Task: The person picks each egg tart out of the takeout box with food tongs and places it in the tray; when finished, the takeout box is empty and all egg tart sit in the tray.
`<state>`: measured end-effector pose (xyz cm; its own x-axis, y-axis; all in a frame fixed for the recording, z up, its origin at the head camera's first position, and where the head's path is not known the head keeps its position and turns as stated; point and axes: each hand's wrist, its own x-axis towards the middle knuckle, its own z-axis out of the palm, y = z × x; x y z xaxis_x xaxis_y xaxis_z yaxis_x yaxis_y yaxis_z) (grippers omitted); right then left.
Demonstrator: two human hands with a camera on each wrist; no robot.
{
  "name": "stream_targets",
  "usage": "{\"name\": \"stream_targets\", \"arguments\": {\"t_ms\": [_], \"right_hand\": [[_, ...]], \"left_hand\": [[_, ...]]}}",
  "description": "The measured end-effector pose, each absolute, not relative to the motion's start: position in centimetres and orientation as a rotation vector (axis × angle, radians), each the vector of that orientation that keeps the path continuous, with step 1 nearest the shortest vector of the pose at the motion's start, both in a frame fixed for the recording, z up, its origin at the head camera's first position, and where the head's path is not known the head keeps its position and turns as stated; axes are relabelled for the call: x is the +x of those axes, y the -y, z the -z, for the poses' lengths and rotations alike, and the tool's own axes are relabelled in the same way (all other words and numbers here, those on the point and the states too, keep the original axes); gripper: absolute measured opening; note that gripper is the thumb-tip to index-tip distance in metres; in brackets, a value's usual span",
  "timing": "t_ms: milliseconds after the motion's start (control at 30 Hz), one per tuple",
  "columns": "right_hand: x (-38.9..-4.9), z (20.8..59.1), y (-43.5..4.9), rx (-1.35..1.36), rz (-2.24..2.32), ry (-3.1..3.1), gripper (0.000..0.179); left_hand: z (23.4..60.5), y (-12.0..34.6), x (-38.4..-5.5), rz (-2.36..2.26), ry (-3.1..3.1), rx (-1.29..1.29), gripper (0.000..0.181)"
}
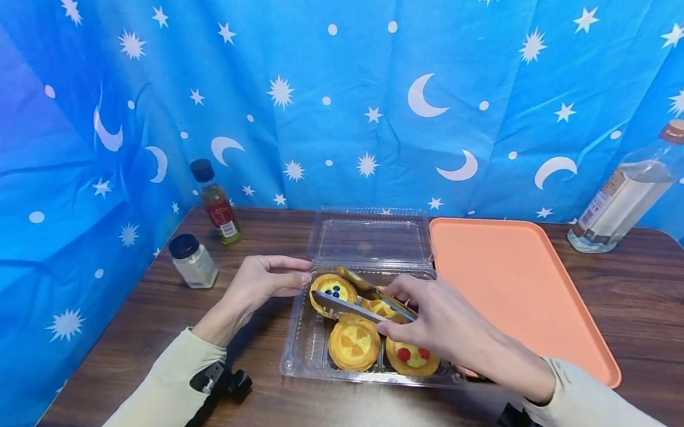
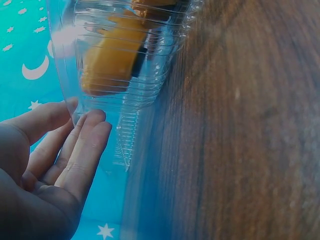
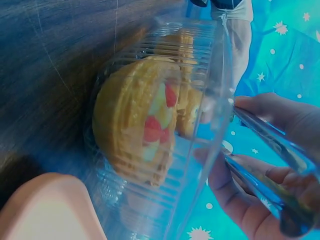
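My left hand [image 1: 263, 281] pinches the left rim of a clear plastic clamshell container [image 1: 304, 363], thumb on one side and fingers on the other. My right hand [image 1: 439, 317] grips metal tongs [image 1: 346, 305] over the container. The tong tips spread around the tart with blueberries [image 1: 334, 293] at the back left. Partly behind the tongs and right hand is a tart with yellow fruit [image 1: 379, 306]. In front sit another yellow-fruit tart [image 1: 354, 343] and a tart with red berries [image 1: 410, 356]. That red-berry tart [image 3: 135, 120] shows through the container wall in the right wrist view.
The container's lid [image 1: 370, 238] lies folded back. An orange tray [image 1: 496, 268] lies to the right, beside the container. A large clear bottle [image 1: 627, 198] stands at the back right. On the left are a small sauce bottle [image 1: 220, 213] and a black-capped jar [image 1: 193, 265].
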<state>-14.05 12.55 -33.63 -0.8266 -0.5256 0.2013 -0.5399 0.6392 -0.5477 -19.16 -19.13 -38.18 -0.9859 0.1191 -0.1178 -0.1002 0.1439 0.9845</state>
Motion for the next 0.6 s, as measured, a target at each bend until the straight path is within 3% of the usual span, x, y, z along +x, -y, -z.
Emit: {"name": "stream_targets", "arguments": {"t_ms": [600], "right_hand": [[-14.6, 31.2, -15.2, 0.801, -1.022, 2.762, 0.038]], "left_hand": [[38.1, 19.1, -19.1, -1.955, -2.25, 0.007, 0.03]]}}
